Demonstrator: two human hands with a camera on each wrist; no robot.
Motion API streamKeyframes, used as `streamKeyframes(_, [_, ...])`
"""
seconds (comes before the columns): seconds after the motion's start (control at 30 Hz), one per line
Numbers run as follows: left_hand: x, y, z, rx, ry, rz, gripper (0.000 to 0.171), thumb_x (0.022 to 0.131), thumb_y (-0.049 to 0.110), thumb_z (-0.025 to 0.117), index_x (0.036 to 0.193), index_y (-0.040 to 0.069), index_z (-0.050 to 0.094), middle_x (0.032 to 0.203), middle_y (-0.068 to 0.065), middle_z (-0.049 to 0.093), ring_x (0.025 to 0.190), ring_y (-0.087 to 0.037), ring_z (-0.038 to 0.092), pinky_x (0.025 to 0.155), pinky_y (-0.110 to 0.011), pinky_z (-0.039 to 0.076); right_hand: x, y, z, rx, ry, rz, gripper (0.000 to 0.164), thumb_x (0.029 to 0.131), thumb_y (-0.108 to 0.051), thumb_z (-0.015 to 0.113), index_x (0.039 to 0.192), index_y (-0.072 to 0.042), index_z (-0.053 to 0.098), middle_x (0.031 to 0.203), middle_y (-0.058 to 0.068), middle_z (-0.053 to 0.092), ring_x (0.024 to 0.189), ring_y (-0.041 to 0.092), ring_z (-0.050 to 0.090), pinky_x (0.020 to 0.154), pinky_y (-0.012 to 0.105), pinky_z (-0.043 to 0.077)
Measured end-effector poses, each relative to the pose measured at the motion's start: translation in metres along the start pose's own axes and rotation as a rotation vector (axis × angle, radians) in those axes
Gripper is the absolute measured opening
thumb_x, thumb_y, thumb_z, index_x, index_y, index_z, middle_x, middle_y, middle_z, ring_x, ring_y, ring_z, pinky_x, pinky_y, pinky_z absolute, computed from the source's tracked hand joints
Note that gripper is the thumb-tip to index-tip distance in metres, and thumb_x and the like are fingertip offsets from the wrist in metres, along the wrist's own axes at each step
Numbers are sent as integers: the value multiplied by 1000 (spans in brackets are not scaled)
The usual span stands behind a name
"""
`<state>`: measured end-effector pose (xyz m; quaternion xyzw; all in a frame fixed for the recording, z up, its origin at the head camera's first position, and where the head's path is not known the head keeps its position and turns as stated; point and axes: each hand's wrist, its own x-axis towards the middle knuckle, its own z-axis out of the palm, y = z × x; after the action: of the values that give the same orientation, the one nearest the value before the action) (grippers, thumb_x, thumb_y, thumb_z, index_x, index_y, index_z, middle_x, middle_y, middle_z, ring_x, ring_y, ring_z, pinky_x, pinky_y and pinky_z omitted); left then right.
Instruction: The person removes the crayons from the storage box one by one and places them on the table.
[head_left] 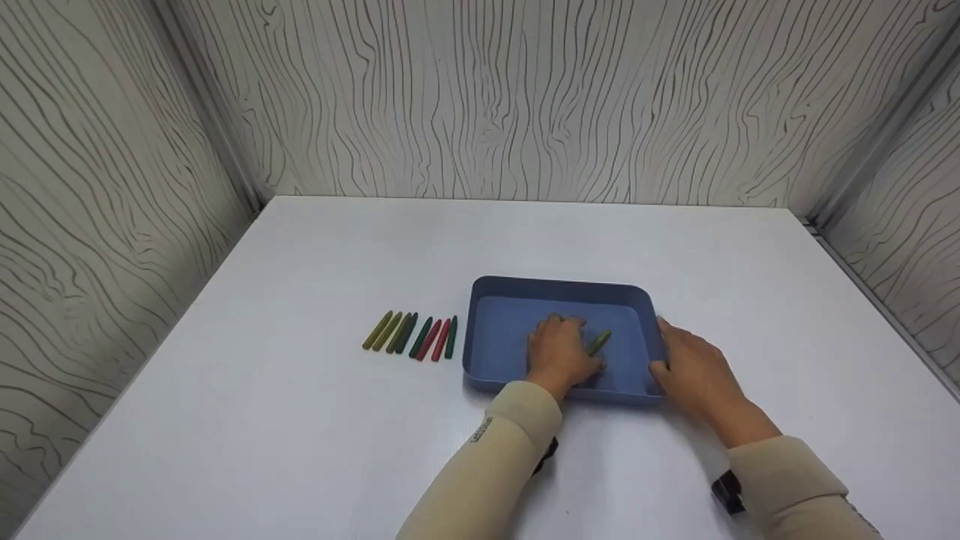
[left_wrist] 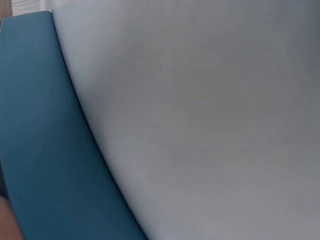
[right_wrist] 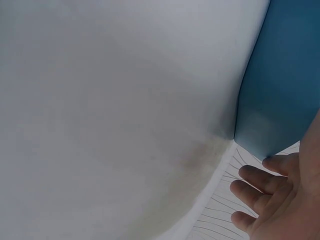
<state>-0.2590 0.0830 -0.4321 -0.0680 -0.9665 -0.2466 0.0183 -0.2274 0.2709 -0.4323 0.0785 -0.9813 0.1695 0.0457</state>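
Observation:
In the head view my left hand (head_left: 559, 351) is inside a shallow blue tray (head_left: 495, 330). A yellow-green crayon (head_left: 599, 342) shows beside its fingers and thumb, its lower end hidden by the hand. I cannot see whether the fingers grip it. My right hand (head_left: 694, 371) is at the tray's right wall, the thumb over the rim and fingers along the outside. In the right wrist view those fingers (right_wrist: 255, 180) are beside the tray's outer wall (right_wrist: 280, 75); one touches its lower edge. The left wrist view shows mainly the outer wall (left_wrist: 55, 125).
Left of the tray, several crayons lie side by side on the white table (head_left: 262, 375): yellow-green crayons (head_left: 377, 330) at the far left, then dark green and red crayons (head_left: 441, 340). Patterned panels (head_left: 487, 97) close off the back and sides.

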Motion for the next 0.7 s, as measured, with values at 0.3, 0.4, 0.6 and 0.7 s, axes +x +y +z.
streamKeyframes(0.3, [1,-1,1,-78,-23,13,41,75,27,81,114,18,70,103,1,63,96,-16,57,86,-33,43,-1,0,-1,-4,12,-15,62,91,-14,52,143,11,28,136,34,40,125,50,36,102,58,26])
streamKeyframes(0.4, [1,-2,1,-101,-25,12,36,75,23,82,109,16,71,100,1,63,92,-14,58,83,-31,45,-1,0,-1,-4,11,-14,62,91,-14,51,143,11,28,136,34,40,125,50,36,102,58,26])
streamKeyframes(0.6, [2,-3,2,-120,-28,8,26,76,14,80,101,13,74,90,2,65,84,-12,60,75,-28,48,0,0,-1,1,5,-5,62,91,-13,51,144,10,27,137,33,40,125,50,36,102,58,25])
streamKeyframes(0.7, [3,-3,3,-124,-24,6,19,78,9,77,96,13,75,86,3,66,80,-12,61,71,-27,49,0,0,-1,5,-5,2,62,91,-13,50,144,10,27,138,33,39,126,49,35,102,58,25])
